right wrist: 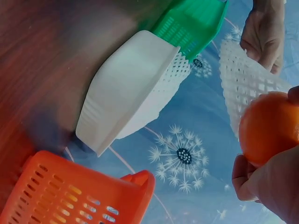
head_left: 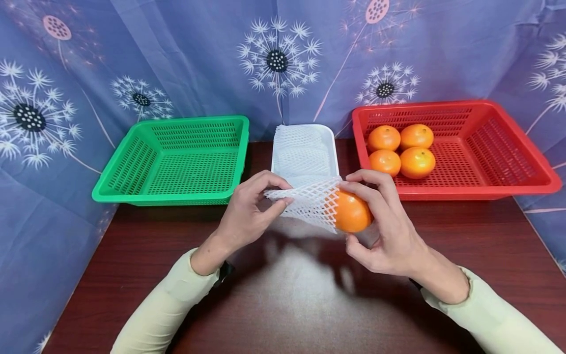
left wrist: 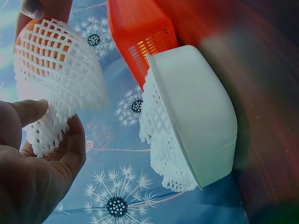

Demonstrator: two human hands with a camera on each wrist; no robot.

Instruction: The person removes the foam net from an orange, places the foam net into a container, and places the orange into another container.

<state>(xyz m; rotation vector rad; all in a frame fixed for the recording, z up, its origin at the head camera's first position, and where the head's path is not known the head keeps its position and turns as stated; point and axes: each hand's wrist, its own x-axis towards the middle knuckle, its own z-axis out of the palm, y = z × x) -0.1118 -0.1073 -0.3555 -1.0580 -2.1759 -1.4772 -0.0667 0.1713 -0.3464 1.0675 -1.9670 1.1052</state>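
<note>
An orange is partly inside a white foam net sleeve, its right side bare. My left hand pinches the narrow left end of the sleeve between thumb and fingers. The right hand grips the orange from the right, fingertips at the sleeve's mouth. Both are held up over the table, in front of a white tray. In the left wrist view, orange skin shows through the mesh. The bare side of the orange faces the right wrist camera.
More foam net sleeves lie in the white tray. A green basket stands at the left with nothing in it. Several oranges sit in the left part of a red basket at the right. A patterned blue curtain hangs behind.
</note>
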